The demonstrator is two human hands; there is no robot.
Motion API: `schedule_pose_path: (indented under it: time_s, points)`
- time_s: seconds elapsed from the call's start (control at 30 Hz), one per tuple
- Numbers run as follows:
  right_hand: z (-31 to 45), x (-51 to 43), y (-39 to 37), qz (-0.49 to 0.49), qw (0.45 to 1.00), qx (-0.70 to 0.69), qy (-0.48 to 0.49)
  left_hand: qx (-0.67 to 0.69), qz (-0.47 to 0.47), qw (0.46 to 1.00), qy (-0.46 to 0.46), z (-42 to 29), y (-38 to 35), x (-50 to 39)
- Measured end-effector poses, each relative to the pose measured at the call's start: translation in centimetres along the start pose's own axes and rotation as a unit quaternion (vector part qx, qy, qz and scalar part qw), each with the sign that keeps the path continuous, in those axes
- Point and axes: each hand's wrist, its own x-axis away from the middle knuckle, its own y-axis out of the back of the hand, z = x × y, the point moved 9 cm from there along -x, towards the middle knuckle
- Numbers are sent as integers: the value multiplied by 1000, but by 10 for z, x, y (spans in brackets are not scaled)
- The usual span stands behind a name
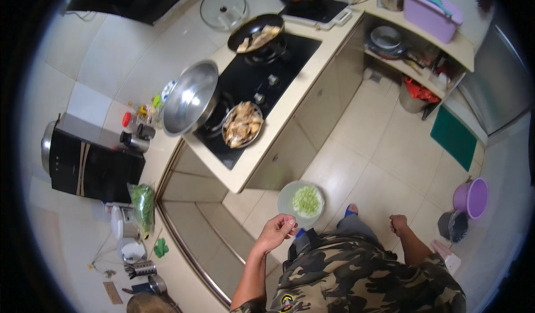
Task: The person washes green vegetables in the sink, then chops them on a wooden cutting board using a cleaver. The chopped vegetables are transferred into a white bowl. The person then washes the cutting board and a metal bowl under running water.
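My left hand (pixel 276 231) has its thumb and fingers closed at the near rim of a pale translucent bowl (pixel 285 198). Chopped green vegetable (pixel 307 201) lies in that bowl, over to one side. Off to the right, my right hand (pixel 398 224) hangs beside my body with the fingers curled in and nothing visible in them. A black cooktop (pixel 299 56) is ahead. On it stand a bowl of browned food pieces (pixel 243 125), a wide steel basin (pixel 190 98) tilted over the left burner, and a black frying pan (pixel 246 27) with pale pieces of food.
The counter corner (pixel 236 185) juts out ahead of me. A glass lid (pixel 223 9) leans against the wall. Bagged greens (pixel 143 208) lie on the left counter. At right are a purple bucket (pixel 472 198), a dark bin (pixel 453 227) and a green mat (pixel 454 137) on the tiled floor.
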Motion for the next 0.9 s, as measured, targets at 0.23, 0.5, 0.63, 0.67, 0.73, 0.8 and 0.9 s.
schedule_pose_path:
  time_s: [0.23, 0.5, 0.63, 0.67, 0.73, 0.8, 0.9]
  points:
    - [48, 5, 72, -30, 972, -221, 77, -80, 122, 989, 29, -63, -66, -75]
    - [-82, -7, 99, -12, 889, -458, -23, -54, 171, 983, -29, -101, -122, -131]
    - [-86, -23, 85, -31, 900, -432, -46, -53, 204, 977, 31, -74, -126, -133]
    - [-71, -28, 81, -38, 906, -420, -41, -57, 206, 976, 38, -69, -123, -134]
    - [-24, -34, 76, -25, 925, -379, -10, -46, 179, 981, 51, -64, -106, -138]
    - [27, -35, 68, -20, 943, -333, 24, -34, 149, 987, 51, -65, -88, -144]
    - [94, -33, 56, -32, 941, -334, 40, -44, 118, 991, 53, -75, -70, -161]
